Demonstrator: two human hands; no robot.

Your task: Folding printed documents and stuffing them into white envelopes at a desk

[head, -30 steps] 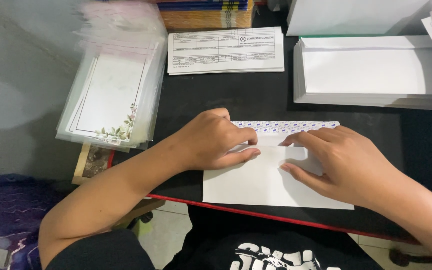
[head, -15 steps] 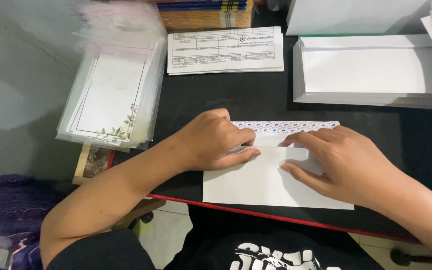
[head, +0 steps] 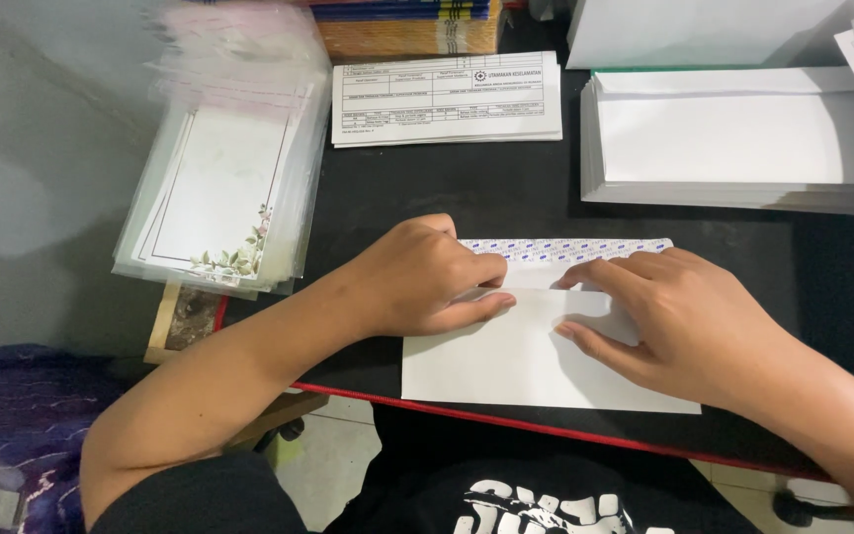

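A white envelope point(head: 506, 361) lies flat on the black table point(head: 447, 198) near its red front edge. Its flap with a patterned adhesive strip point(head: 565, 249) is open at the top. My left hand point(head: 427, 277) rests on the envelope's upper left part, fingers curled and pressing down on it. My right hand point(head: 684, 321) lies on the right half, fingertips pressing near the flap fold. Neither hand lifts the envelope.
A stack of white envelopes point(head: 733, 138) sits at the back right. A printed form point(head: 447, 99) lies at the back centre, below a pile of books point(head: 407, 25). Clear sleeves with floral-bordered cards point(head: 219, 198) overhang the table's left edge.
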